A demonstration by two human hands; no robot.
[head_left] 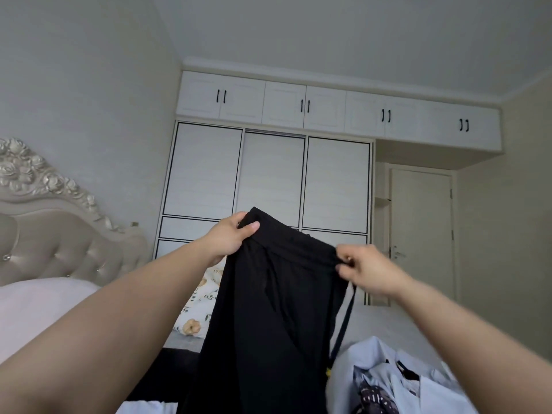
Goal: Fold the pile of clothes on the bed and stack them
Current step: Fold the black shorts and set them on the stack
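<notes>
A pair of black trousers (pixel 274 318) hangs in the air in front of me, held up by the waistband. My left hand (pixel 230 237) pinches the waistband's left end, thumb on the near side. My right hand (pixel 363 268) grips its right end, and a black drawstring (pixel 343 324) dangles below it. The legs drop past the frame's lower edge. A light blue shirt (pixel 400 380) lies crumpled on the bed at the lower right with a dark patterned garment (pixel 373 395) on it.
The grey bed (pixel 385 321) stretches ahead with a floral pillow (pixel 203 297) behind the trousers. A padded ornate headboard (pixel 59 234) stands at the left. A white wardrobe (pixel 268 174) fills the far wall beside a closed door (pixel 421 234).
</notes>
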